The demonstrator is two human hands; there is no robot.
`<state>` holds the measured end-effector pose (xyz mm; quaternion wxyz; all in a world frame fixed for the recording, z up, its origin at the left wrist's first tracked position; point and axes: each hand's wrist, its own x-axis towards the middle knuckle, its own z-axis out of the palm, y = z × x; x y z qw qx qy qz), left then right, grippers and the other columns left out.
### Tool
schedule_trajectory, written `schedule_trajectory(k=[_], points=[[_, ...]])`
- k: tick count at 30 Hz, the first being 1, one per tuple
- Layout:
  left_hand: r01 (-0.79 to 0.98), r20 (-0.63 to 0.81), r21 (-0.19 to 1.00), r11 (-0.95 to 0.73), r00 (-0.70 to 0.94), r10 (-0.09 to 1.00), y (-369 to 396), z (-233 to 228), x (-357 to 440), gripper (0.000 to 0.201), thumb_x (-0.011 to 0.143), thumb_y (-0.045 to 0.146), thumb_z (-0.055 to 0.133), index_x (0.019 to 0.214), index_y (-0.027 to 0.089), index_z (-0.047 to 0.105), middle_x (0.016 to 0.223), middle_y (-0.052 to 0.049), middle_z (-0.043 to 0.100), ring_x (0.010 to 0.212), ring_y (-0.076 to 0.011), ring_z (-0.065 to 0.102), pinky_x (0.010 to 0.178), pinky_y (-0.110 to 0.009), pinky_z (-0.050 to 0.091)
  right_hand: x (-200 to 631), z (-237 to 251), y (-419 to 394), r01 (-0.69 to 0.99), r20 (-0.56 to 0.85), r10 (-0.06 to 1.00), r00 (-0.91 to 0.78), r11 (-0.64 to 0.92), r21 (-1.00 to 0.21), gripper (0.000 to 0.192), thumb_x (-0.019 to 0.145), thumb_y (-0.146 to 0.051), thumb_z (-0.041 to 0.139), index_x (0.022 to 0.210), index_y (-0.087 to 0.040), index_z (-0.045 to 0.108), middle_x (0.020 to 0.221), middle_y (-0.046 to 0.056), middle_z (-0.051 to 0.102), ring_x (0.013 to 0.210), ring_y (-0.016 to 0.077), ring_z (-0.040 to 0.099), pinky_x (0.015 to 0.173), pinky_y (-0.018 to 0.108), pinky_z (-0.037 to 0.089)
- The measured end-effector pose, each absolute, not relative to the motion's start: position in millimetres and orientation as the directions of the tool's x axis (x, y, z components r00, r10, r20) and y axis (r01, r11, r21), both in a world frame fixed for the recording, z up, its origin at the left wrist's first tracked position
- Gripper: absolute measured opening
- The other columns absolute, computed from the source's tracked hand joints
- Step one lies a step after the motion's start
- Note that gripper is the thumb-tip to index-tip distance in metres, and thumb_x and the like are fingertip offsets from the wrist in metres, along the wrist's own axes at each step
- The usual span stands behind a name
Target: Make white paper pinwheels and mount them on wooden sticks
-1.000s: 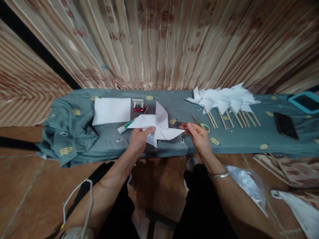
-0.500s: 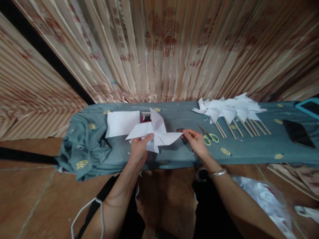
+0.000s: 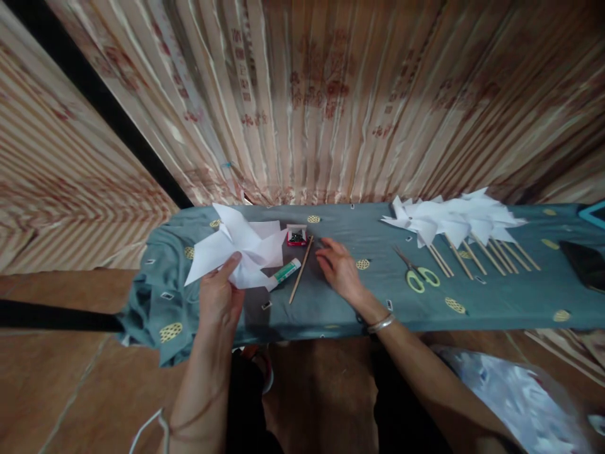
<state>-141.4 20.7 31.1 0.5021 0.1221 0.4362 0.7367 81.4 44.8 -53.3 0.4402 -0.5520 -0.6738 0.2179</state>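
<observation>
My left hand point(image 3: 222, 287) pinches a white paper pinwheel point(image 3: 239, 243) near its middle, thumb on top. The pinwheel is held over a white paper sheet point(image 3: 271, 230), covering most of it. My right hand point(image 3: 339, 268) hovers over the cloth with its fingers apart and nothing in them. Just left of it lies a thin wooden stick point(image 3: 301, 270). Beside the stick are a small red box point(image 3: 297, 236) holding dark little pieces and a green-and-white glue stick point(image 3: 286, 271), whose left end is close to the pinwheel's edge.
Scissors point(image 3: 416, 274) with green handles lie right of my right hand. Several finished pinwheels on sticks point(image 3: 458, 217) overlap farther right. A dark phone point(image 3: 583, 265) is at the right end. The grey-green cloth point(image 3: 340, 315) is bunched at the left; a curtain point(image 3: 307, 126) hangs behind.
My left hand has carried the pinwheel left over the paper, uncovering the red box, glue stick and wooden stick. My right hand has let go of the pinwheel's tip and opened.
</observation>
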Motion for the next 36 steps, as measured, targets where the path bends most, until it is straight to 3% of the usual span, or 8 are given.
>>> schedule_trajectory(k=[3,6,10,13,20,25,31,36], points=[[-0.646,-0.270,0.757,-0.101,-0.450,0.851,17,31,-141,0.023,0.062,-0.001,0.070,0.079,0.014,0.073,0.072,-0.001,0.074,0.063,-0.0109,0.068,0.065,-0.017,0.057,57,-39,61,0.781,0.420,0.891,-0.174,0.384,-0.492,0.025,0.092,-0.018,0.049,0.097,-0.019,0.073,0.147,0.013,0.051,0.137,0.0285,0.044,0.110,0.050,0.037],[-0.657,-0.282,0.749,-0.083,-0.429,0.858,15,31,-143,0.023,0.058,0.003,0.077,0.077,0.013,0.072,0.071,-0.001,0.074,0.064,-0.0113,0.068,0.072,-0.020,0.058,41,-26,83,0.883,0.349,0.909,-0.229,0.345,-0.319,0.026,0.091,-0.014,0.048,0.096,-0.013,0.074,0.150,0.019,0.045,0.144,0.0315,0.034,0.110,0.050,0.036],[-0.668,-0.280,0.740,-0.073,-0.405,0.870,13,31,-145,0.026,0.055,0.008,0.081,0.079,0.015,0.073,0.074,-0.002,0.075,0.067,-0.0138,0.069,0.077,-0.026,0.059,31,-13,105,0.938,0.200,0.947,-0.250,0.288,-0.192,0.025,0.090,-0.019,0.052,0.098,-0.011,0.075,0.153,0.021,0.040,0.148,0.0330,0.024,0.112,0.052,0.032],[-0.681,-0.262,0.728,-0.086,-0.391,0.883,12,31,-145,0.030,0.053,0.009,0.083,0.082,0.015,0.074,0.079,-0.003,0.077,0.070,-0.0151,0.071,0.080,-0.028,0.059,25,-7,115,0.956,0.139,0.966,-0.219,0.241,-0.167,0.026,0.090,-0.021,0.053,0.100,-0.011,0.075,0.149,0.020,0.046,0.146,0.0319,0.028,0.112,0.049,0.033],[-0.702,-0.269,0.706,-0.097,-0.392,0.880,10,36,-143,0.033,0.049,0.009,0.084,0.079,0.015,0.074,0.082,-0.004,0.078,0.072,-0.0156,0.071,0.076,-0.026,0.059,19,-7,132,0.958,0.098,0.980,-0.173,0.191,-0.214,0.019,0.084,-0.018,0.060,0.092,-0.013,0.076,0.133,0.020,0.061,0.136,0.0338,0.044,0.106,0.046,0.040],[-0.689,-0.272,0.719,-0.089,-0.397,0.877,10,36,-144,0.031,0.051,0.009,0.083,0.079,0.016,0.074,0.079,-0.003,0.077,0.075,-0.0178,0.072,0.081,-0.029,0.059,25,-15,134,0.925,0.144,0.975,-0.167,0.206,-0.319,0.012,0.080,-0.015,0.065,0.081,-0.014,0.077,0.122,0.020,0.067,0.126,0.0336,0.053,0.104,0.044,0.042],[-0.661,-0.230,0.745,-0.095,-0.388,0.893,9,34,-144,0.032,0.053,0.011,0.084,0.083,0.015,0.074,0.086,-0.005,0.077,0.084,-0.0201,0.073,0.088,-0.032,0.057,32,-27,124,0.784,0.262,0.958,-0.119,0.252,-0.567,0.013,0.080,-0.012,0.064,0.078,-0.016,0.076,0.124,0.017,0.066,0.128,0.0299,0.051,0.112,0.043,0.037],[-0.644,-0.203,0.755,-0.122,-0.407,0.891,9,33,-142,0.038,0.052,0.011,0.083,0.089,0.016,0.075,0.091,-0.005,0.077,0.091,-0.0221,0.072,0.089,-0.032,0.057,36,-40,118,0.512,0.261,0.965,0.039,0.206,-0.834,0.012,0.078,-0.016,0.064,0.070,-0.019,0.074,0.123,0.009,0.068,0.122,0.0250,0.058,0.111,0.043,0.039]])
